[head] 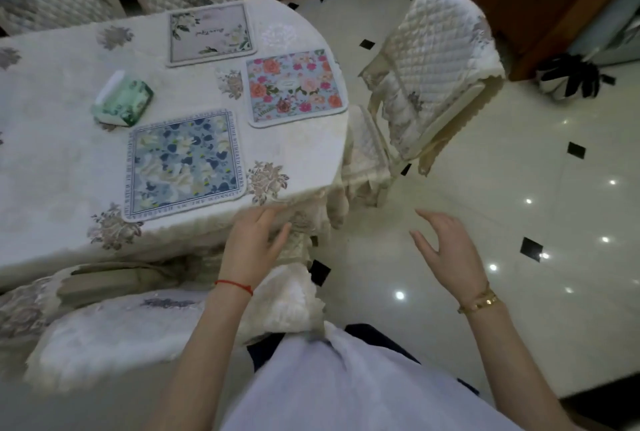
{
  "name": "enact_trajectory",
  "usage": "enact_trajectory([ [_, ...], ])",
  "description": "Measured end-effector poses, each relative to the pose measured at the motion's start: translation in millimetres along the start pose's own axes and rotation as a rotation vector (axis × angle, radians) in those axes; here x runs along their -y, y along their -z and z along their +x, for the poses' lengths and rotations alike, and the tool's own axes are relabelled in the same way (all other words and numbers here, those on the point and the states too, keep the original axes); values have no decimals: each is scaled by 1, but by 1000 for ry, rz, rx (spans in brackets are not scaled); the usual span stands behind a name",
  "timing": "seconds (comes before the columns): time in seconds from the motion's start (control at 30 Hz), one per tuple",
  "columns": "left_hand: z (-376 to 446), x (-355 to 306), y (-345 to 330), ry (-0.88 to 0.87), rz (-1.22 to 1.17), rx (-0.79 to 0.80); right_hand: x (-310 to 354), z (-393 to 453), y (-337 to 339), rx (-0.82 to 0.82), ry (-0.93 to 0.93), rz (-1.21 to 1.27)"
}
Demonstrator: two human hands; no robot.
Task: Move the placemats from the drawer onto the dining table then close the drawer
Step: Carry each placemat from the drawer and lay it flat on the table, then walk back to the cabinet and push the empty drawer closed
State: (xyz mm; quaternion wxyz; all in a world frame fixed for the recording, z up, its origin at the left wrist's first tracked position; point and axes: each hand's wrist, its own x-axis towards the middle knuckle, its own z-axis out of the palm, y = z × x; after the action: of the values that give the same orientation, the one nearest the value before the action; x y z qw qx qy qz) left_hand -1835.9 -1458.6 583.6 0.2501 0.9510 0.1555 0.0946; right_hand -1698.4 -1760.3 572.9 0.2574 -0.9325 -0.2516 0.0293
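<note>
Head view, placemats [185, 162] tabled, beyond empty hands [254, 240]

Soft indoor light falling evenly, ceiling lamps glinting on the glossy floor [519, 188], edges bending, near clothing [346, 389] blurring.

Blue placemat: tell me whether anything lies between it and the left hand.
Nothing visible does. The left hand is at the table's edge, empty, just beyond the blue placemat; only bare tablecloth lies between. The tissue pack sits past the placemat.
</note>
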Motion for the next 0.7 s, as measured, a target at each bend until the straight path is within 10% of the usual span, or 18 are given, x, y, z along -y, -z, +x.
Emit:
enact_trajectory([
  [0.7,227,-227,-169,-258,-52,178,-257,75,116,-169,-342,27],
])
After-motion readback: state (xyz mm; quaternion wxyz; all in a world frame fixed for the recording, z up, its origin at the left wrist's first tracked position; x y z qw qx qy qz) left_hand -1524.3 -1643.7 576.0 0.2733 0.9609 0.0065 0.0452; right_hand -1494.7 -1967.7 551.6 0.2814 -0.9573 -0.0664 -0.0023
